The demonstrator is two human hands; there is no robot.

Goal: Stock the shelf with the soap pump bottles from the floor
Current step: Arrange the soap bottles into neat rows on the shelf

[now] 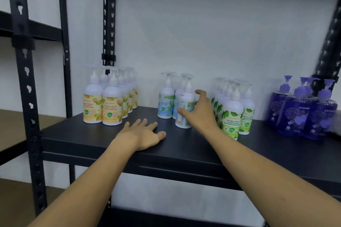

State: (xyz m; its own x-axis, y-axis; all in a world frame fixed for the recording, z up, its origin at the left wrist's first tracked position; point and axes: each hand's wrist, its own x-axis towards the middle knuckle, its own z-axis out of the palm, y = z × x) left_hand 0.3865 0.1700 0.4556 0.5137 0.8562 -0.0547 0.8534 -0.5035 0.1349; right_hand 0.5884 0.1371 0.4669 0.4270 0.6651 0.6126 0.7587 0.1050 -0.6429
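The blue-label bottle [185,110] stands upright on the black shelf [92,140], at the front of the small blue-label group [167,97], with its label turned sideways rather than facing out like its neighbours. The right hand [200,110] wraps it from the right side, thumb across the front of the label and fingers spread round the far side; whether it presses firmly cannot be told, but the hold looks suited to seating or twisting the bottle so that it lines up with the row. The left hand [145,132] lies flat on the bare shelf just in front, fingers straight and holding nothing, probably as a brace while the person leans in. Around it the stock is sorted by kind: yellow-label bottles [103,105] in rows to the left, green-label bottles [233,112] just beside the right wrist, and purple bottles [302,114] at the far right. The gap between groups keeps each variety apart, so this bottle belongs where it stands. The floor is out of view.
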